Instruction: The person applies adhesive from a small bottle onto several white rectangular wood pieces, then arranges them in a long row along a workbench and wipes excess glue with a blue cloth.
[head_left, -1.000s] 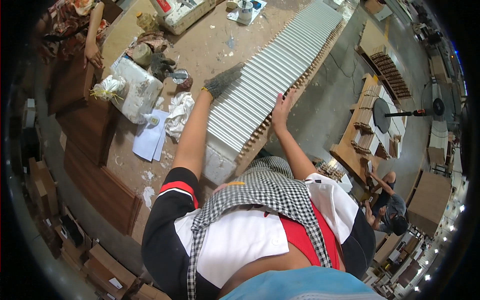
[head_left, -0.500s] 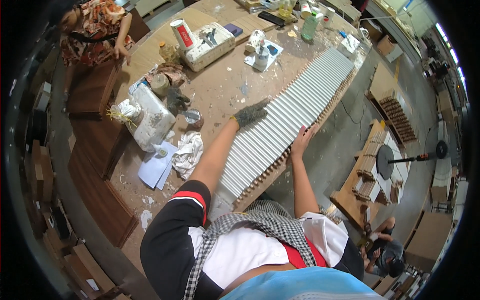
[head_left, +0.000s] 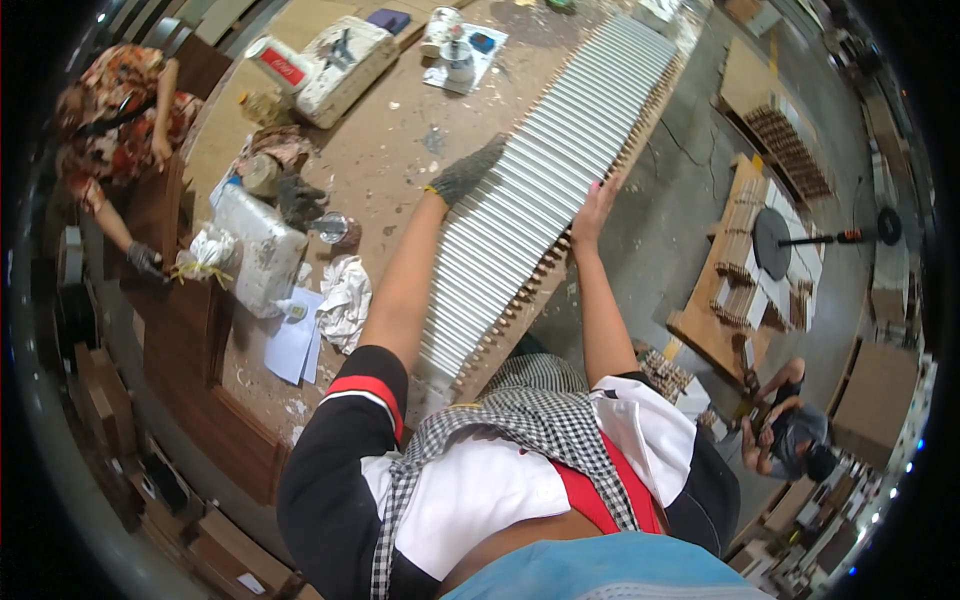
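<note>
A long row of narrow silver-grey strips lies side by side along the right edge of the worktable, brown ends showing on the right. My left hand, in a dark knitted glove with a yellow cuff, rests against the row's left side with fingers stretched out. Bare, my right hand lies along the opposite side, its fingers extended upward against the strip ends. Between the two hands lie the strips; neither hand is wrapped around one.
Left of my arm are a crumpled white cloth, white papers, a paint-stained white block and a dark glove. A white cup stands farther back. At far left a co-worker handles brown panels. A fan stands right.
The view has shifted, so the table appears farther left and higher. Both hands remain along the strips' sides. The co-worker's gloved hand now shows near the brown panels.
</note>
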